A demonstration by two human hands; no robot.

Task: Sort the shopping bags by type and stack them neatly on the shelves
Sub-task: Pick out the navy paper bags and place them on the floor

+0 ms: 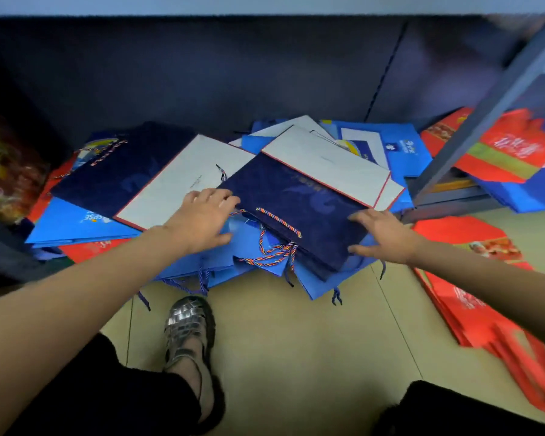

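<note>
Both arms stretched forward: my left hand [205,215] and right hand [383,236] rest spread, fingers relaxed, on opposite edges of the navy bag [299,202] topping the pile.

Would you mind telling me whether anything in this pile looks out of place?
Yes: the navy bags lie askew across bright blue bags, types mixed, the pile spilling off the shelf onto the floor.

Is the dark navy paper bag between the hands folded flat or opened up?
Folded flat: the dark navy paper bag lies thin atop the pile, rope handles splayed.
</note>
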